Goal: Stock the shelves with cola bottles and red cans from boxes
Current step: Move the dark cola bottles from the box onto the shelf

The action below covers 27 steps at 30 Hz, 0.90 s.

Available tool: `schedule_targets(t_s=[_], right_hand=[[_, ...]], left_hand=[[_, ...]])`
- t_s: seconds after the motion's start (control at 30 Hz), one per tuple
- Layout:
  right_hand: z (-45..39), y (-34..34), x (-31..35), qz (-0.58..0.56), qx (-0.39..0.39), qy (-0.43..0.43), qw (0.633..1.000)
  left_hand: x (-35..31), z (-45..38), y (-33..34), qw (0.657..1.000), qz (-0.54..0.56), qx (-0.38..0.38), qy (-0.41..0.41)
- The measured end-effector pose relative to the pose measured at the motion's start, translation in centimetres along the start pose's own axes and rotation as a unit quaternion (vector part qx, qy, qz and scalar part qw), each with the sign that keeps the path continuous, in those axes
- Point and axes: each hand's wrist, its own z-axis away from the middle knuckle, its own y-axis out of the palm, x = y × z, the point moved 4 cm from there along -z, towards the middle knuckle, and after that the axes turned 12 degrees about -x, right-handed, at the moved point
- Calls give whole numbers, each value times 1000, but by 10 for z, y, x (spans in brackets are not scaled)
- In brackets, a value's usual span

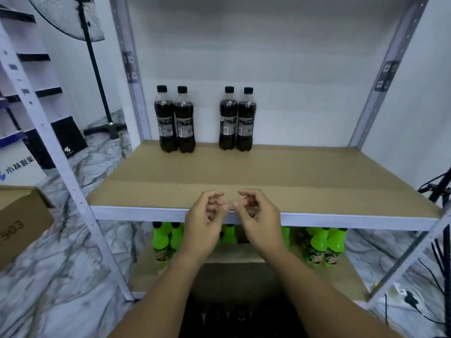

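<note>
We hold both hands empty in front of the middle shelf [151, 196]. The left hand [205, 223] and the right hand [258, 220] sit side by side at the shelf's front edge, fingers loosely curled and gripping nothing, fingertips nearly meeting.

Location of the task items: four cola bottles [202, 120] stand upright at the back of the shelf, in two touching pairs with a gap between the pairs. No red cans appear anywhere in view. A cardboard box [22, 223] sits at the left, cut off by the frame edge.

Risks from this position, in our judgement:
- Reaching to the back row past the standing bottles could tip one; each pair touches, so one falling bottle would likely take its neighbour down.
- The shelf liner is flat cardboard with a visible seam across it; a bottle slid over that seam could catch and topple.
- Placing new stock unevenly would leave the gap between the pairs unfilled or crowd the row.

Limits of the view:
- The contents of the box are not visible.
- Dark rounded shapes at the bottom centre, between our forearms, may be more bottle caps; we cannot tell.
- The green bottles [324, 245] on the lower shelf are partly hidden behind the shelf edge and our hands.
- The bottle labels are too blurred to read
</note>
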Motion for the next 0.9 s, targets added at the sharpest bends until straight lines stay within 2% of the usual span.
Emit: schedule_targets(t_s=[0.1,0.2,0.4,0.53,0.67,0.77,0.9], right_hand=[[51,-5,-22,-1,18,41,999],[95,-4,-59,34,63,99,992],[151,8,-125,147,157,131,968],[169,18,-149,203,232,132,942],[183,27,-166,235,294,116,919],[191,30,-172,260,326,104,903],[192,30,-174,260,307,96,910]], left_hand=[[31,46,-18,999,-10,10,-50],[79,86,-38,990,-91,33,-100],[159,139,-60,948,-246,84,-183],[179,151,-57,900,-385,151,-140],[187,158,-48,886,-404,208,-92],[199,158,-53,897,-386,177,-123],[211,155,-71,887,-394,135,-199]])
